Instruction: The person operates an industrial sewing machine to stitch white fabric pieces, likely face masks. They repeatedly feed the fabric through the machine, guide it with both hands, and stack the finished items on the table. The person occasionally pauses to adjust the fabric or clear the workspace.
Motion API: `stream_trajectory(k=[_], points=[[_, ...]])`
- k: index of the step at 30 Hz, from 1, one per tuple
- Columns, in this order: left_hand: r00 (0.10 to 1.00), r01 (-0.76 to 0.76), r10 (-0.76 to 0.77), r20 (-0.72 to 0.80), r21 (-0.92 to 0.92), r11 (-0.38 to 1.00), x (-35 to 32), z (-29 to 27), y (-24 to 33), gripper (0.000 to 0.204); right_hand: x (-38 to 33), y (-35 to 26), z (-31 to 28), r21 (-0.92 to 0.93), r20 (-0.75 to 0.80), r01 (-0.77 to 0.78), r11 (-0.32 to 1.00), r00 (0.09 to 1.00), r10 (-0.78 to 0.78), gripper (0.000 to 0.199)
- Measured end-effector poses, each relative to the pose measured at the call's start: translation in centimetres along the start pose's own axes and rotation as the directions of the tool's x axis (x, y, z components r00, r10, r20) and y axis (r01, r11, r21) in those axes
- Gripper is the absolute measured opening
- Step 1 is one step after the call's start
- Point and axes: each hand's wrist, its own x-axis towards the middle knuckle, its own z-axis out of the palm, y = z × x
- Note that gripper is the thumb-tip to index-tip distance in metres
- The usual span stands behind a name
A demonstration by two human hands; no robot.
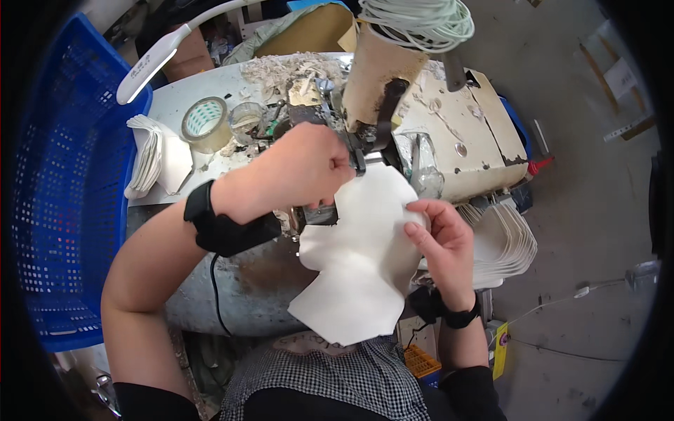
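White fabric, cut to a curved, lobed outline, is the piece (361, 259) both hands work on: it hangs from the head of an old, paint-chipped sewing machine (393, 98) down toward the person's checked shirt, so its long axis runs from the needle area at the top to the lap at the bottom. The left hand (302, 172) sits at the piece's upper left corner, right against the machine's foot, fingers curled closed; it seems to pinch the top edge there, though the exact grip is hidden behind the knuckles. The right hand (442, 242) lies along the piece's right edge, lower down, thumb and fingers closed lightly on the fabric's rim. So the left hand is the nearer one to the needle, and the right hand steers from the side.

On the table (175, 105) to the left lie a roll of clear tape (205, 124) and a stack of white cut pieces (151, 158); a blue plastic crate (63, 189) stands beyond. Another fanned stack of white pieces (505, 242) rests just right of the right hand, under the machine's edge. A cone of pale green thread (418, 21) tops the machine.
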Motion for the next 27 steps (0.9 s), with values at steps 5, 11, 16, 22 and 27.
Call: stream_trajectory(k=[5, 11, 16, 22, 27], points=[[0.992, -0.066, 0.04, 0.116, 0.238, 0.969, 0.3, -0.6, 0.4, 0.025, 0.3, -2.2, -2.7, -0.09, 0.03, 0.018, 0.996, 0.999, -0.016, 0.023], [0.684, -0.729, 0.719, 0.122, 0.137, 0.67, -2.1, 2.5, -3.3, 0.023, -3.2, -4.8, -1.9, -0.339, 0.119, 0.365, 0.867, 0.931, -0.345, 0.016], [0.818, -0.494, 0.439, 0.371, 0.065, 0.867, -2.3, -1.3, -2.2, 0.014, -5.7, -2.1, 0.7, -0.196, 0.201, 0.219, 0.956, 0.963, -0.18, 0.021], [0.76, -0.648, 0.551, 0.345, 0.333, 0.685, 0.0, -4.3, -1.7, 0.015, -6.1, -0.1, 5.0, 0.011, 0.21, -0.016, 1.0, 0.978, 0.013, 0.039], [0.819, -0.544, 0.383, 0.428, 0.367, 0.755, 1.6, -5.7, -1.4, 0.013, -5.2, 0.9, 7.6, 0.394, 0.449, -0.223, 0.892, 0.893, 0.024, 0.058]])
